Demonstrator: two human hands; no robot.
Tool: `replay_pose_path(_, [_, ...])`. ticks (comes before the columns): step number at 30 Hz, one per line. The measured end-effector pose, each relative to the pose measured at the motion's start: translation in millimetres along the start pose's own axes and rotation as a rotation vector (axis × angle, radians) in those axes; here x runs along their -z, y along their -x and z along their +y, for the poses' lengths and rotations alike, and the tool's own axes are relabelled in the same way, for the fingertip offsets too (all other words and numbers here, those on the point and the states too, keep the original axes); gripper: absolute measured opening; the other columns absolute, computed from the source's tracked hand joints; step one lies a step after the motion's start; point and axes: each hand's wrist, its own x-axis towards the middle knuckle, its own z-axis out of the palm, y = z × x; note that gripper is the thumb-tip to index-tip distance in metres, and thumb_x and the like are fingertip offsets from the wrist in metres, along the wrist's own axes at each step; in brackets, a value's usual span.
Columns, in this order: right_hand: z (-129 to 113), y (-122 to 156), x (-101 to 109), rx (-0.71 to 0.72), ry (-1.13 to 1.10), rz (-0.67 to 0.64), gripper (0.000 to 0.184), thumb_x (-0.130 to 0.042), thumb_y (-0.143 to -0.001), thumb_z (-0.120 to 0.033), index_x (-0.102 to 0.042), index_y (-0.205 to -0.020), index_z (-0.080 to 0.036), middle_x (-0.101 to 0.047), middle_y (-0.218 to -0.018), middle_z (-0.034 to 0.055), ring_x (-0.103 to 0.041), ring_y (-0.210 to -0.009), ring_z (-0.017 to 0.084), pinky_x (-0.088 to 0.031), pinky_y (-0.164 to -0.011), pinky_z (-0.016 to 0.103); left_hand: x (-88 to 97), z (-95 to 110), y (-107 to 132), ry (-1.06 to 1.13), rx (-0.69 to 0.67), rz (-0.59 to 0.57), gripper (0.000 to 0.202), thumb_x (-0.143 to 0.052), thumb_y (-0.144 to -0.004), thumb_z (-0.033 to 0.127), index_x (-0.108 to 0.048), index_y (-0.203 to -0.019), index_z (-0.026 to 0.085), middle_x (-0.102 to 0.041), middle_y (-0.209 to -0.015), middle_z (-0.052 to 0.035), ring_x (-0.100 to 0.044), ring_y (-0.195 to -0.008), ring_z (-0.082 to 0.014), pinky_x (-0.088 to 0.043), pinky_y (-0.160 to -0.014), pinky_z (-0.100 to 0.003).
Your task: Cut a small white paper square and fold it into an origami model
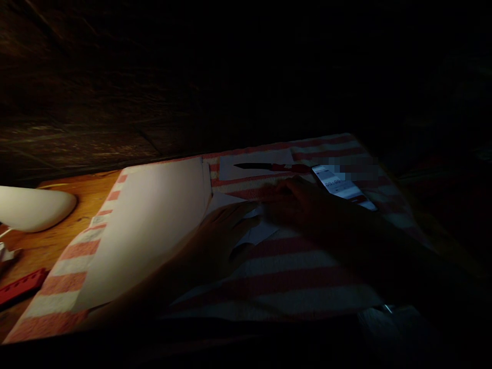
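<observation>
The scene is very dark. My left hand (226,230) lies over a small white paper (263,233), palm down with its fingers stretched out to the right. Close beside its fingertips is my right hand (288,202), at the paper's right side; deep shadow hides its fingers, so I cannot make out whether they grip the paper. Large white sheets (154,205) lie flat to the left, partly under my left forearm. Beyond my hands, a knife (271,166) with a dark blade and red handle rests across another piece of paper (249,158).
A lit phone (342,187) showing timer digits lies right of the knife. Everything rests on a red-and-white striped cloth (307,274) over a wooden table (86,192). At left are a rounded white object (34,207) and a red object (23,287). A dark wall (96,102) stands behind.
</observation>
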Motion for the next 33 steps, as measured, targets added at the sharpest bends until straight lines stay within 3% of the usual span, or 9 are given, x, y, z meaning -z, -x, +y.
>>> replay_pose_path(6, [-6,-3,-5,-0.015,-0.058,0.097,0.031,-0.069,-0.087,-0.042,-0.063,-0.108,-0.021,-0.069,-0.107,0.0074,-0.063,-0.089,0.021,-0.045,-0.073,0.031,-2.6,-1,0,-0.017,-0.065,-0.015,0.062,-0.054,-0.092,0.018,-0.036,-0.151,0.016,-0.04,-0.16,-0.0132,-0.038,-0.147,-0.0296,-0.04,-0.119,-0.053])
replay_pose_path(11, [2,-11,-7,0.013,0.02,0.069,0.023,-0.07,-0.085,-0.04,-0.067,-0.097,-0.021,-0.071,-0.096,0.0058,-0.062,-0.082,0.02,-0.041,-0.069,0.029,-4.7,-2,0,-0.013,-0.083,-0.043,0.059,-0.051,-0.094,0.017,-0.038,-0.152,0.014,-0.039,-0.16,-0.0145,-0.04,-0.147,-0.0287,-0.041,-0.12,-0.049])
replay_pose_path(16, [1,-9,-1,0.026,0.033,-0.004,0.014,-0.069,-0.085,-0.033,-0.071,-0.091,-0.02,-0.073,-0.093,0.0049,-0.063,-0.081,0.019,-0.041,-0.069,0.028,-2.7,-3,-3,-0.025,-0.114,-0.045,0.047,-0.049,-0.1,0.019,-0.052,-0.144,0.035,-0.034,-0.163,-0.0064,-0.041,-0.146,-0.0292,-0.044,-0.115,-0.053])
replay_pose_path(23, [-18,4,6,-0.02,-0.016,-0.084,0.025,-0.067,-0.088,-0.045,-0.067,-0.093,-0.02,-0.072,-0.092,0.0062,-0.06,-0.075,0.017,-0.038,-0.063,0.028,-1.9,-5,-4,-0.014,-0.139,-0.048,0.05,-0.05,-0.1,0.018,-0.05,-0.147,0.037,-0.033,-0.164,-0.0075,-0.039,-0.147,-0.0306,-0.046,-0.113,-0.054])
replay_pose_path(29, [-11,4,9,-0.069,-0.045,-0.122,0.037,-0.058,-0.092,-0.058,-0.064,-0.098,-0.021,-0.071,-0.093,0.0059,-0.058,-0.071,0.017,-0.035,-0.057,0.027,0.9,-5,-4,0.018,-0.137,-0.028,0.042,-0.052,-0.1,0.019,-0.061,-0.137,0.034,-0.037,-0.162,-0.0082,-0.043,-0.145,-0.0311,-0.048,-0.111,-0.054])
replay_pose_path(33, [0,-4,11,-0.053,0.005,-0.173,0.031,-0.064,-0.089,-0.049,-0.06,-0.102,-0.021,-0.069,-0.096,0.0055,-0.057,-0.075,0.017,-0.037,-0.062,0.027,2.1,-8,-1,0.061,-0.146,-0.039,0.031,-0.055,-0.097,0.02,-0.07,-0.124,0.029,-0.037,-0.163,-0.0069,-0.043,-0.145,-0.0327,-0.047,-0.113,-0.055])
